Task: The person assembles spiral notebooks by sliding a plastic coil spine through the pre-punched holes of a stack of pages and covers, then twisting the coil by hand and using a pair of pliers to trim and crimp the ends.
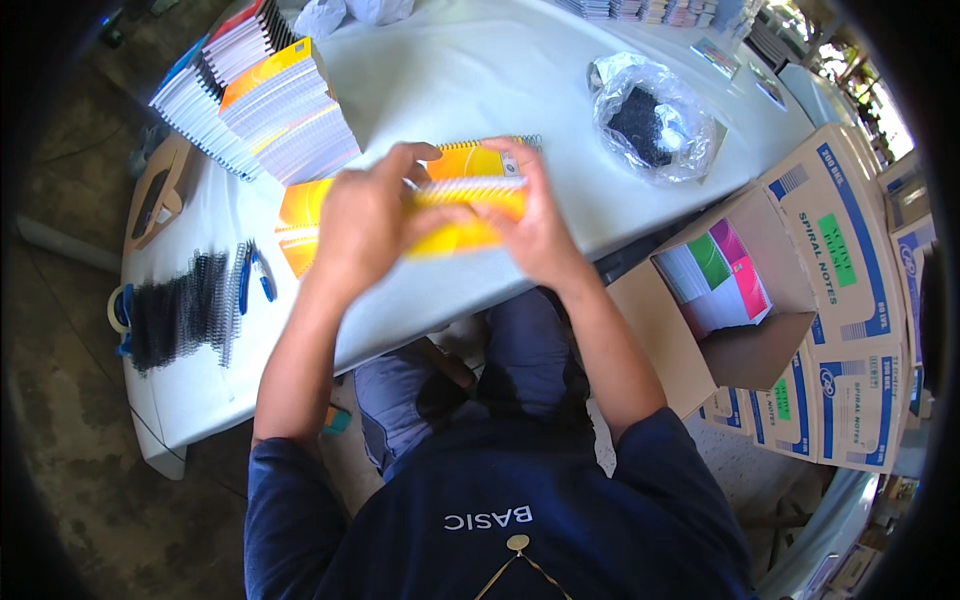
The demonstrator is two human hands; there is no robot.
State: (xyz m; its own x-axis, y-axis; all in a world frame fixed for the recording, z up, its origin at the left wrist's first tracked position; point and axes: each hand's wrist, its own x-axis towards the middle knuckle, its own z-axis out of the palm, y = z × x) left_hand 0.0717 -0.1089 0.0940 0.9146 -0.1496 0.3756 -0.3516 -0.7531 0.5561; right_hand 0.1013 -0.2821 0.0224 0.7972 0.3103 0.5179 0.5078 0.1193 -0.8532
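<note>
Well left of the left grip (362, 225), black coils (180, 312) lie on the desk (440, 75); a notebook stack (290, 115) stands beyond that grip. The left grip, fingers curled, pinches one end of a blurred yellow notebook (455, 240). The notebook lies between both grips, its long axis running roughly left to right, neither hand nearer. The right grip (540, 235) pinches the other end, thumb nearside. Beyond it, rightward, sits a clear bag (655, 120).
</note>
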